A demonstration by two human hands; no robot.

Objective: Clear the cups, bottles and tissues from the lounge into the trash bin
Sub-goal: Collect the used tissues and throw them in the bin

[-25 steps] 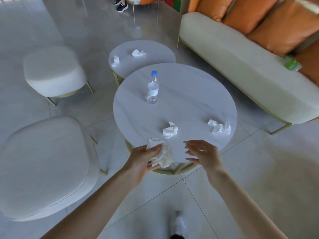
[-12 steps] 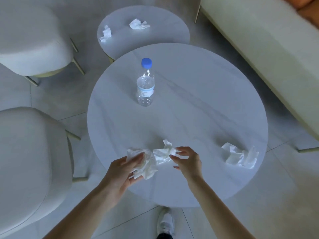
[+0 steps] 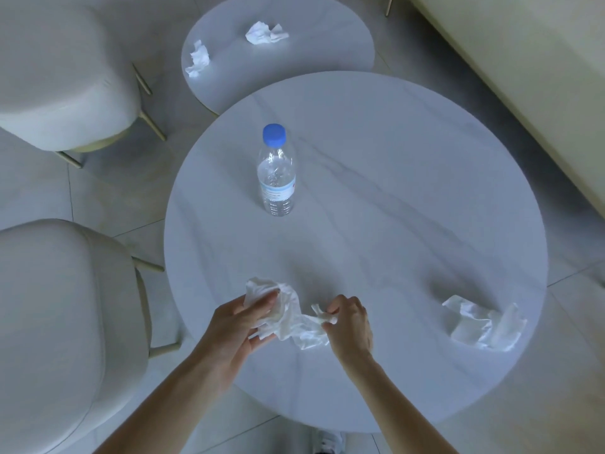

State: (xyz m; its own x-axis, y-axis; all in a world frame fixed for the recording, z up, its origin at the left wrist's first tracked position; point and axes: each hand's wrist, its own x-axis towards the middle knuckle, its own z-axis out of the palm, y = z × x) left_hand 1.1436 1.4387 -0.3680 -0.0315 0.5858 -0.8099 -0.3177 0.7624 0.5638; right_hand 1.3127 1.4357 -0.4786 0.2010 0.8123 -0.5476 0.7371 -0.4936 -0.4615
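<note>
Over the near side of the large round marble table (image 3: 409, 198), my left hand (image 3: 242, 326) holds a crumpled white tissue (image 3: 262, 291). My right hand (image 3: 350, 326) pinches a second tissue (image 3: 307, 332) that touches the first. Another crumpled tissue (image 3: 484, 326) lies near the table's right edge. A clear plastic bottle with a blue cap (image 3: 276, 172) stands upright at the table's far left. Two more tissues, one on the left (image 3: 197, 59) and one farther back (image 3: 265, 32), lie on the smaller round table (image 3: 327, 50) behind. No trash bin is in view.
Two pale upholstered stools stand on the left, one near (image 3: 59, 322) and one far (image 3: 62, 70). A cream sofa (image 3: 530, 77) runs along the right. The floor is grey tile. My shoe (image 3: 329, 442) shows below the table edge.
I have come closer to the table and my view has tilted down. My right hand has closed on the middle tissue and brought it against the one in my left hand.
</note>
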